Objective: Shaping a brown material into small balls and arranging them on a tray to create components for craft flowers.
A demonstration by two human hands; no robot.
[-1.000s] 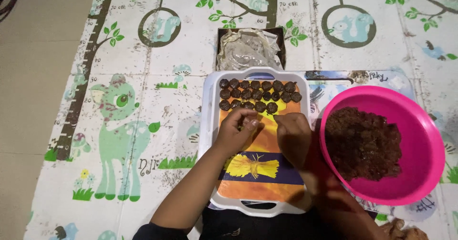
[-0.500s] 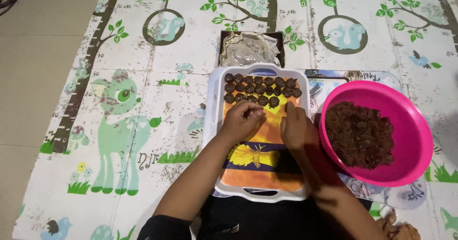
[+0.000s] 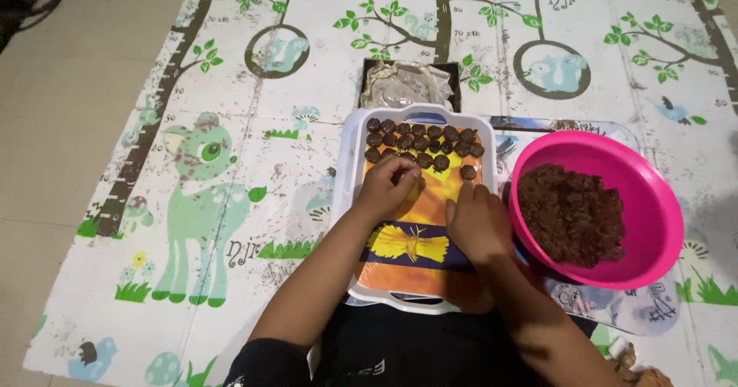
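Note:
A white tray (image 3: 347, 202) with an orange picture on its floor lies in front of me on the mat. Rows of small dark brown balls (image 3: 423, 137) fill its far end. My left hand (image 3: 388, 191) hovers over the tray with fingers curled, fingertips just short of the nearest row; what is inside them is hidden. My right hand (image 3: 477, 222) rests flat on the tray, its fingertip touching a single ball (image 3: 468, 172) at the right end of the near row. To the right stands a pink bowl (image 3: 657, 195) holding brown mixture (image 3: 573, 214).
A dark tray with crumpled clear plastic (image 3: 403, 83) sits beyond the white tray. The pink bowl stands on a printed flat tray (image 3: 615, 314). Everything lies on a play mat (image 3: 200, 172) with a deer and trees; bare tiled floor (image 3: 46, 126) is at the left.
My hands, close together over the near row before, have come apart. The right hand has shifted right, and a single ball now lies at its fingertip.

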